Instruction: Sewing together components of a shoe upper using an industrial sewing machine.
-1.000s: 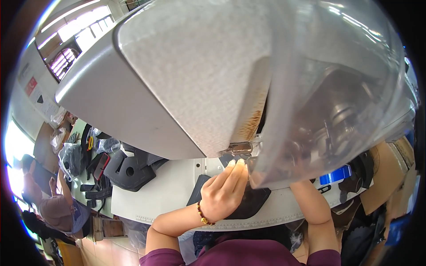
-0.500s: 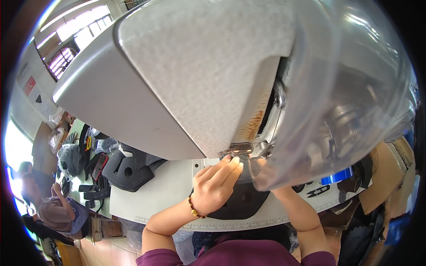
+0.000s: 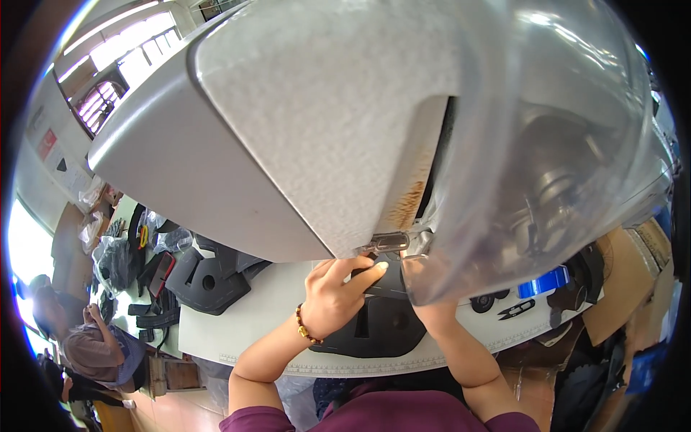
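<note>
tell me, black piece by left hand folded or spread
Spread where it shows: the black piece lies flat on the white table; its partly hidden far end, cannot tell.

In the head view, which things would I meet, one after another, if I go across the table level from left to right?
Seated co-worker → black panel with a round hole → left hand → right hand, partly behind the clear cover → shiny blue object → brown cardboard.

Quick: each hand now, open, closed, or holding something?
Left hand: fingers bent at the black piece; grip cannot be told.
Right hand: partly behind the clear plastic cover; open or closed cannot be told.
</note>
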Action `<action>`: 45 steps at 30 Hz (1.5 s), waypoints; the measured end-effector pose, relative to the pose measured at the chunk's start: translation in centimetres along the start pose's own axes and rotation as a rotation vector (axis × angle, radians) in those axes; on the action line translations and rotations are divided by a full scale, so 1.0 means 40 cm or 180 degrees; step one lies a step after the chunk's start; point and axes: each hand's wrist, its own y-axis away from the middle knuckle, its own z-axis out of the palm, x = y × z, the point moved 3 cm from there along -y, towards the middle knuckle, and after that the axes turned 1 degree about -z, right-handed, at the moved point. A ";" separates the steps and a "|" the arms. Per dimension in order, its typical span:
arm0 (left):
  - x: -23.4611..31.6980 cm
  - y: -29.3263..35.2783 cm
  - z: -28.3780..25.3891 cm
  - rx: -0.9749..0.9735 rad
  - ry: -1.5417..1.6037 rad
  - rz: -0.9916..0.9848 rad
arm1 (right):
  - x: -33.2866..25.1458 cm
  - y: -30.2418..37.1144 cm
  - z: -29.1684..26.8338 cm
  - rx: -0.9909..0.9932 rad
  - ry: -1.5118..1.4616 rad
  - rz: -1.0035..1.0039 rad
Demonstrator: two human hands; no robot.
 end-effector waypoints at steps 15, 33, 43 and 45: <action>-0.071 0.008 0.016 -0.0286 0.0366 -0.0009 | -0.025 0.013 0.024 0.0655 -0.1795 0.1725; 0.103 -0.031 0.025 0.0433 -0.0301 0.0127 | 0.139 -0.120 -0.062 -0.0711 -0.1128 0.0341; 0.125 -0.007 0.029 0.0248 -0.0555 0.0142 | 0.168 -0.045 -0.029 -0.0691 -0.1264 0.0294; 0.134 -0.008 0.035 0.0242 -0.0721 0.0133 | 0.169 -0.041 -0.015 -0.0684 -0.1273 0.0289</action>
